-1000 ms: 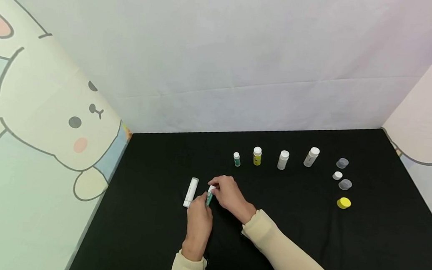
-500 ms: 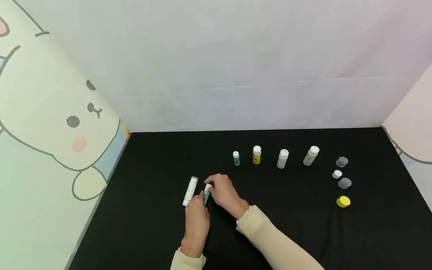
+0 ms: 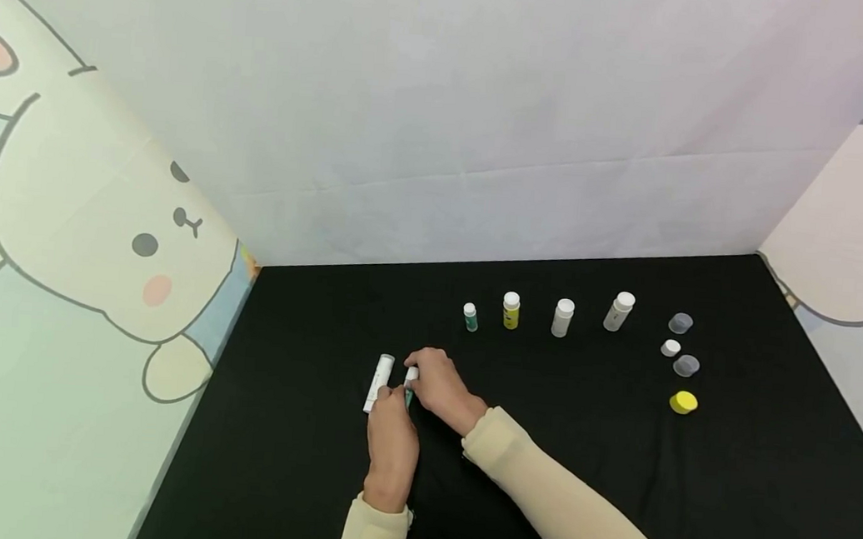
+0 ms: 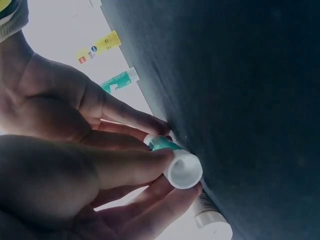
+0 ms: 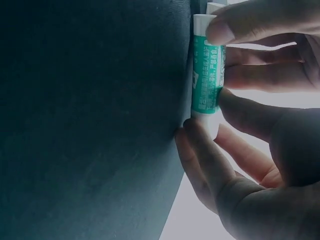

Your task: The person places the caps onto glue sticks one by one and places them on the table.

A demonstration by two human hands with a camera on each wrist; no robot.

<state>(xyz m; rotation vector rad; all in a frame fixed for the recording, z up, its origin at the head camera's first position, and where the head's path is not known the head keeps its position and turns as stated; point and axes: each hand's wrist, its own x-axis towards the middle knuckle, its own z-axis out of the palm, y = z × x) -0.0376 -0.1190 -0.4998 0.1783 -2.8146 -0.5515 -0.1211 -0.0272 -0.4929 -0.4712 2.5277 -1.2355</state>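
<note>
A small green-labelled glue stick (image 5: 205,75) with white ends is held between both hands, just above the black tabletop. My left hand (image 3: 392,446) pinches its near end; the hollow white base (image 4: 185,172) faces the left wrist camera. My right hand (image 3: 440,384) grips the far white end (image 3: 412,374) with thumb and fingertips. In the head view the hands cover part of the green label. Just left of the hands, a larger white glue stick (image 3: 379,381) lies on its side, its lower end close to the left fingers.
Toward the back stand a small green tube (image 3: 470,316), a yellow tube (image 3: 511,311), a white tube (image 3: 562,318) and a taller white tube (image 3: 619,313). On the right lie two translucent caps (image 3: 686,366), a white cap (image 3: 670,348) and a yellow cap (image 3: 683,402). Fabric walls (image 3: 486,140) border the table.
Both hands have shifted slightly left with the green glue stick, closer to the lying white one. Both keep their grip on it. The other things stay where they were.
</note>
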